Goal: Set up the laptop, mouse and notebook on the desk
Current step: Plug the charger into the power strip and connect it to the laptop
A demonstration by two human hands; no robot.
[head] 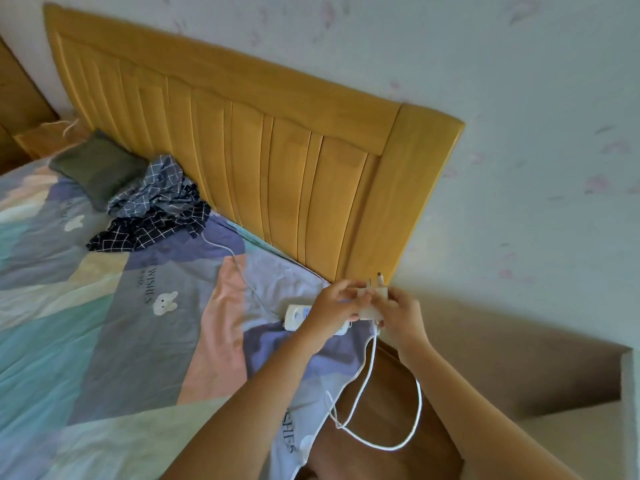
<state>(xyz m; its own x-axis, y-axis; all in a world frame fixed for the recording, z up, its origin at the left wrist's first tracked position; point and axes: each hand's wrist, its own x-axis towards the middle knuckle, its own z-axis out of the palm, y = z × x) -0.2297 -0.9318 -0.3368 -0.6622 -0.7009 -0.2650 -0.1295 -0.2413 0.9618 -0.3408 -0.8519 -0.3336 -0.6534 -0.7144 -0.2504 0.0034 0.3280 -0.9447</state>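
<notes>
Both my hands meet over the bed's right corner, holding a white charger block (370, 299) with metal plug prongs pointing up. My left hand (334, 315) grips its left side and my right hand (403, 318) grips its right side. A white cable (391, 410) hangs from the charger and loops down over the brown bed frame. Under my left hand a white power strip (294, 315) lies on the sheet, partly hidden. No laptop, mouse, notebook or desk is in view.
The bed has a patchwork sheet (121, 323), a green pillow (97, 166) and crumpled checked clothes (156, 206) near the yellow wooden headboard (259, 140). A thin white wire (242, 271) runs across the sheet to the power strip. Beige floor (502, 344) lies to the right.
</notes>
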